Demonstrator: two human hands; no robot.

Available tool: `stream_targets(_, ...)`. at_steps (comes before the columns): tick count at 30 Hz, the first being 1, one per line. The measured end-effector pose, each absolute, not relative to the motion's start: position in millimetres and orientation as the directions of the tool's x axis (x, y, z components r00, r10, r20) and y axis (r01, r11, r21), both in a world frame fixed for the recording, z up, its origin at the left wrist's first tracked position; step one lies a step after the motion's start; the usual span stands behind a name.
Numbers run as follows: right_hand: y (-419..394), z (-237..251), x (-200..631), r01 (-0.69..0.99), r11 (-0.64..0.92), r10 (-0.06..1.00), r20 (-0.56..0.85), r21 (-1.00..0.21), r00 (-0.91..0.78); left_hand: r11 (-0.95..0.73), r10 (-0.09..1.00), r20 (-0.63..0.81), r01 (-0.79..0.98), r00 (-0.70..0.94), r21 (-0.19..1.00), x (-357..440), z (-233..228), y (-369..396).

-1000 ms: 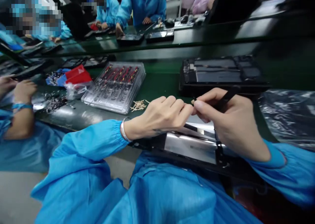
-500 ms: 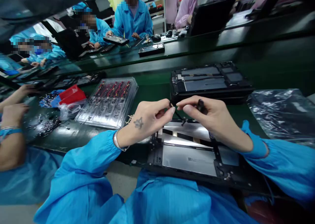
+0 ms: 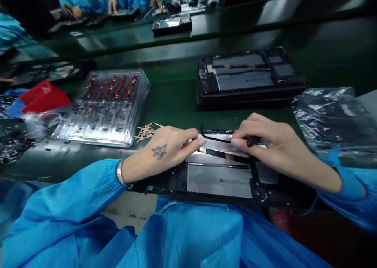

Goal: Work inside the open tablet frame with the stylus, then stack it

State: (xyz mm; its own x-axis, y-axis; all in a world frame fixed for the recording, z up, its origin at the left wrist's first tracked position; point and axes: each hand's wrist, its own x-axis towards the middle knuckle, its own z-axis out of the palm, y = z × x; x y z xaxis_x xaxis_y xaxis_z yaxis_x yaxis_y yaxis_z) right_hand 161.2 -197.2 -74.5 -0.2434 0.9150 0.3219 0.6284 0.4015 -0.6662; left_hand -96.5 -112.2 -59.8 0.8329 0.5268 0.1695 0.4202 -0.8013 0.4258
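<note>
An opened tablet lies in front of me, its silver battery plates and dark frame facing up. Over its upper edge my right hand pinches a thin black cable-like strip, whose left end bends upward. A dark, rounded object also sits within the right fingers; its kind is unclear. My left hand is closed, thumb and forefinger together beside the strip's bent end. Whatever those left fingertips hold is hidden.
Beyond the tablet stands a stack of similar opened tablets. Clear plastic trays with small parts are at left, near wooden sticks and a red packet. A plastic bag lies right. Co-workers' hands show across the bench.
My view has tilted downward. The hands have come lower over the tablet and moved apart; the black strip now stretches out leftward from my right fingers.
</note>
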Motion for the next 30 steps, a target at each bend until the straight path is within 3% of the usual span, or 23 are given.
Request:
stream_targets(4,-205,-85,187,0.704,0.329,0.943,0.178,-0.629,-0.281,-0.813,0.486,0.097,0.409,0.868,0.415,-90,-67,-106)
stream_targets(11,-197,-89,208,0.777,0.147,0.977,-0.032,-0.612,-0.210,-0.924,0.281,0.258,0.188,0.924,0.334,-80,-88,-92)
stream_targets(15,-190,-84,205,0.824,0.087,0.979,-0.105,-0.560,-0.174,-0.916,0.227,0.212,0.135,0.950,0.377,-79,-90,-90)
stream_targets(30,-181,-83,203,0.866,0.083,0.983,-0.104,-0.493,-0.154,-0.975,0.105,0.239,0.053,0.965,0.213,-72,-100,-87)
